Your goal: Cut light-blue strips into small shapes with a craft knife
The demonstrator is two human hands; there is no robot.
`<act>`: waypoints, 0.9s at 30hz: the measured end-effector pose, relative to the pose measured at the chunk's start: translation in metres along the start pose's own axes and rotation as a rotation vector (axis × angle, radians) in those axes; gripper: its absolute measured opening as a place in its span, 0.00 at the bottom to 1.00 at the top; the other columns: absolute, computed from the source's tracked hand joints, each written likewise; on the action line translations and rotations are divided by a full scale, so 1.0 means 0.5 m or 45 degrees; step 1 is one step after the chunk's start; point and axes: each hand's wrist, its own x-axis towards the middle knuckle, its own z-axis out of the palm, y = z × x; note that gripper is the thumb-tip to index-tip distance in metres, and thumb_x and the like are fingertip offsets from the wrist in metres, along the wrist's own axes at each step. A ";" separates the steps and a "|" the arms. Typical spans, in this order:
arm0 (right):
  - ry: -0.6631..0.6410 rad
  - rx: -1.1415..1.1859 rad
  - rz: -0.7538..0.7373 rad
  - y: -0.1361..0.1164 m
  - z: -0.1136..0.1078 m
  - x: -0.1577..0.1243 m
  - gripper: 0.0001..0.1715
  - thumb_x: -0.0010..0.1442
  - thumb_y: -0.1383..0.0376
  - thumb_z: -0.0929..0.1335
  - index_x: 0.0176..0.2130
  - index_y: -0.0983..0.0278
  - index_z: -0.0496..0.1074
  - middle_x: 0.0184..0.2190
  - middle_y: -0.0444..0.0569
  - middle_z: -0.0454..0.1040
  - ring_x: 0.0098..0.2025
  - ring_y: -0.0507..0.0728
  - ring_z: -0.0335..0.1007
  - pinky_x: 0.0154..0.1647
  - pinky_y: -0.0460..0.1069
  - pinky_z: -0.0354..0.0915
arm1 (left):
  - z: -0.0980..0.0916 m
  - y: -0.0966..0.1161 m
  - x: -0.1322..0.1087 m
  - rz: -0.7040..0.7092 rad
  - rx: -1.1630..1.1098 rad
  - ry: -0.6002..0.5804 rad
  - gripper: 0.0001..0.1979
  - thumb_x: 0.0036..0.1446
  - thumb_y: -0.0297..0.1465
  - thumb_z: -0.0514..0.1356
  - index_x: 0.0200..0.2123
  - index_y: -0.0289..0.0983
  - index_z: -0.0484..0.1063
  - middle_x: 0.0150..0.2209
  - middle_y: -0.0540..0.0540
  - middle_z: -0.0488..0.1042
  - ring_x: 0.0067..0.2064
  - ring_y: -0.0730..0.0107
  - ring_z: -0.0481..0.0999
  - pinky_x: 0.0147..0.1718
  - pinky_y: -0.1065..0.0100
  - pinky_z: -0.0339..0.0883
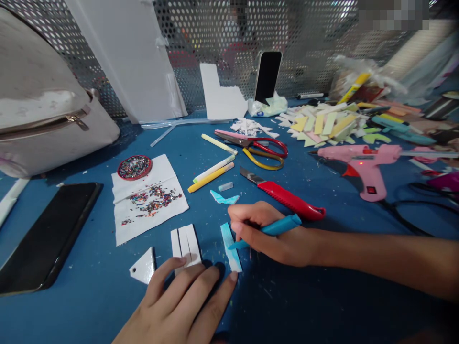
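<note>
My right hand [265, 236] is closed around a blue marker [276, 228], its tip down on a narrow foam strip [230, 246] coloured light blue. My left hand [182, 301] lies flat with fingers stretched out; one fingertip presses the near end of that strip. Its other fingers rest beside three white foam strips [185, 244]. A white triangle piece [143, 266] lies just left of the left hand. A small blue-coloured scrap [224, 198] sits on the table above the strip.
A red utility knife [285, 196], scissors [256, 147], yellow markers [211, 174], pink glue gun [362, 165], glitter on paper [148, 200], black phone [46, 236], bag [43, 105] and a pile of foam offcuts [322, 125] lie on the blue table [89, 306].
</note>
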 end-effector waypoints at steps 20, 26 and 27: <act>-0.065 0.019 -0.023 -0.004 -0.002 0.000 0.21 0.68 0.61 0.61 0.25 0.64 0.54 0.22 0.39 0.54 0.25 0.48 0.51 0.25 0.46 0.49 | 0.000 0.002 -0.003 -0.007 0.006 -0.012 0.26 0.65 0.46 0.54 0.63 0.43 0.61 0.51 0.52 0.74 0.53 0.68 0.65 0.67 0.60 0.29; -0.091 0.074 -0.023 -0.007 -0.005 0.002 0.22 0.68 0.59 0.60 0.25 0.65 0.57 0.22 0.40 0.58 0.24 0.48 0.53 0.25 0.45 0.50 | 0.002 0.010 -0.008 -0.007 0.000 0.000 0.27 0.65 0.47 0.53 0.62 0.43 0.62 0.50 0.52 0.74 0.52 0.68 0.65 0.67 0.60 0.30; -0.088 0.068 -0.019 -0.008 -0.005 0.002 0.22 0.68 0.59 0.61 0.25 0.65 0.57 0.22 0.40 0.58 0.24 0.48 0.53 0.25 0.45 0.50 | 0.002 0.011 -0.008 -0.032 -0.007 0.010 0.25 0.66 0.47 0.53 0.62 0.44 0.62 0.50 0.53 0.74 0.53 0.68 0.65 0.67 0.60 0.31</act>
